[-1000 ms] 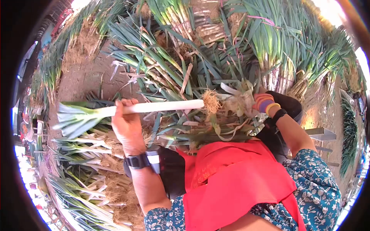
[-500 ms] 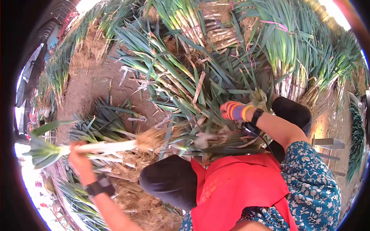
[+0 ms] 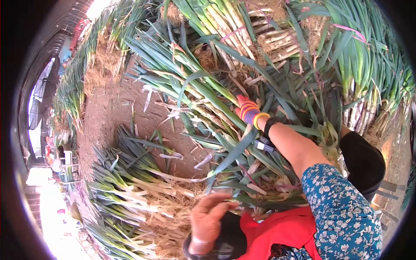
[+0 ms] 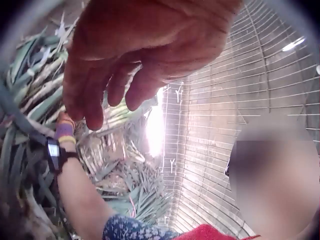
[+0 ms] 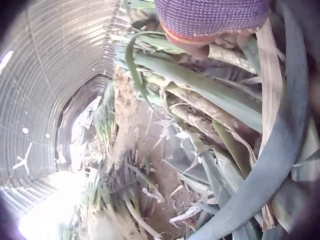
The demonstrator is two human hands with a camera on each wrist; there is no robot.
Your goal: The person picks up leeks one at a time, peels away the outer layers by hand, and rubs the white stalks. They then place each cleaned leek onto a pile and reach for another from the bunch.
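My right hand, in a striped fingerless glove, reaches into the heap of untrimmed leeks. Its bare fingertips curl about a leek stalk in the right wrist view, with the glove's purple back hiding part of the grip. Nothing is in my bare left hand, which hovers above the knee with fingers loosely bent; the left wrist view shows its hanging fingers. Left of it lies a row of cleaned leeks, pale stems and roots toward me.
Tied leek bundles stand at the back, more at the right. Loose leaves and peelings cover the ground before the red apron. Bare soil shows at the left. A black-clad knee is at the right.
The left hand carried a white-stemmed leek leftward, let it go by the row and came back empty. The right hand left the peelings and moved forward and left into the leek heap.
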